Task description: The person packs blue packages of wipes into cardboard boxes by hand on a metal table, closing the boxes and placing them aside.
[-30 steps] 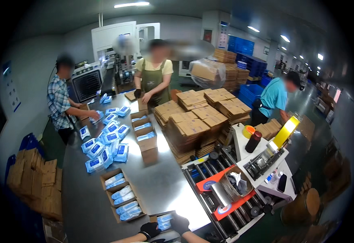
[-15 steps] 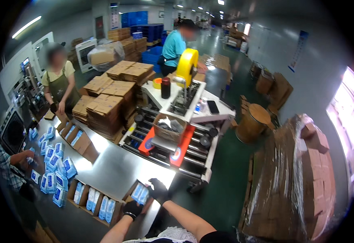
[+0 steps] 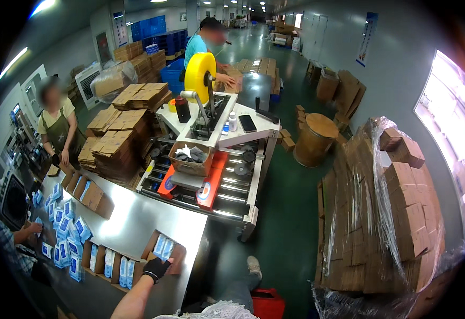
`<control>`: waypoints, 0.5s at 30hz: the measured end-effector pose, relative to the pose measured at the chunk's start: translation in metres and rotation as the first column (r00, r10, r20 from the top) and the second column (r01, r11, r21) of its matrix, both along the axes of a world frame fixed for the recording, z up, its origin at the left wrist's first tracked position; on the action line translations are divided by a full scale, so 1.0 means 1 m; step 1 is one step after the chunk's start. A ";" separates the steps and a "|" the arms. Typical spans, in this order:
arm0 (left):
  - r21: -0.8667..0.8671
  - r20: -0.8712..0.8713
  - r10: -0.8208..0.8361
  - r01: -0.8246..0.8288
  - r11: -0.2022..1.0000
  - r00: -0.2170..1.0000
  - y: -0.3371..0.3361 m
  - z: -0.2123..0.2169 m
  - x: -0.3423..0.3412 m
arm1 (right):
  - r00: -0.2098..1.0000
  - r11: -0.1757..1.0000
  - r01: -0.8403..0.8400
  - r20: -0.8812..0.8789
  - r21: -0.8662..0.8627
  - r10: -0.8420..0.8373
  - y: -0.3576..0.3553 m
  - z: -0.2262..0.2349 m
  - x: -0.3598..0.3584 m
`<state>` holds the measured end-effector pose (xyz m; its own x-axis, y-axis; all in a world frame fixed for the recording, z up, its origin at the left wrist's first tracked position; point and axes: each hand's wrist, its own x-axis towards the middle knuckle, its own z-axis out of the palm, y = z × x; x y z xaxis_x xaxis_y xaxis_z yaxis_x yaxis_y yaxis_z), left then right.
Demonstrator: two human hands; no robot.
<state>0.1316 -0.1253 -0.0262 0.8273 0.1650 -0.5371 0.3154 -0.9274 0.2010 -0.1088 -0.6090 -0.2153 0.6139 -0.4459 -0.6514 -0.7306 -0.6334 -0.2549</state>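
**Gloved hand on the open carton**

While the long brushed-steel table [image 3: 137,223] serves as landmark, an open brown cardboard carton [image 3: 164,250] packed with blue-and-white soft packets [image 3: 162,246] is seen at its near edge. It is judged light but crushable, best held by its stiff side walls. The black-gloved left hand [image 3: 155,267] is laid on its rim, grip uncertain. The right hand is out of view.

I count one open carton [image 3: 163,250] right under my gloved fingers [image 3: 158,264], two blue packs [image 3: 164,246] inside it, three people around.
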 end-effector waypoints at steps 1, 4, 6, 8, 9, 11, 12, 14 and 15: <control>0.043 -0.038 -0.040 0.041 0.998 0.998 -0.002 0.003 0.005 | 1.000 1.000 0.012 0.015 0.018 -0.013 -0.004 0.005 0.014; 0.034 -0.114 -0.142 0.147 0.989 0.983 0.006 -0.019 0.020 | 0.995 0.998 0.029 0.089 0.063 -0.034 -0.027 0.006 0.060; -0.078 -0.137 -0.196 0.187 0.979 0.971 0.030 -0.031 0.022 | 0.988 0.995 0.018 0.149 0.100 -0.033 -0.044 0.009 0.099; -0.193 -0.406 -0.063 -0.018 0.981 0.912 0.026 -0.015 0.029 | 0.978 0.993 0.004 0.206 0.122 -0.029 -0.070 0.013 0.141; -0.211 -0.507 -0.001 -0.123 0.970 0.862 0.044 -0.035 0.029 | 0.972 0.989 0.005 0.231 0.145 -0.039 -0.081 0.020 0.165; -0.221 -0.596 0.091 -0.271 0.937 0.798 0.070 -0.058 0.026 | 0.958 0.985 -0.011 0.284 0.172 -0.039 -0.105 0.028 0.209; -0.157 -0.638 0.161 -0.332 0.930 0.753 0.106 -0.074 0.014 | 0.949 0.979 -0.038 0.314 0.202 -0.028 -0.110 0.031 0.231; -0.081 -0.649 0.129 -0.236 0.968 0.750 0.069 -0.075 0.028 | 0.938 0.982 -0.027 0.345 0.187 -0.040 -0.146 0.035 0.261; -0.059 -0.641 0.109 -0.190 0.980 0.760 0.041 -0.065 0.045 | 0.931 0.983 -0.017 0.363 0.182 -0.051 -0.163 0.038 0.272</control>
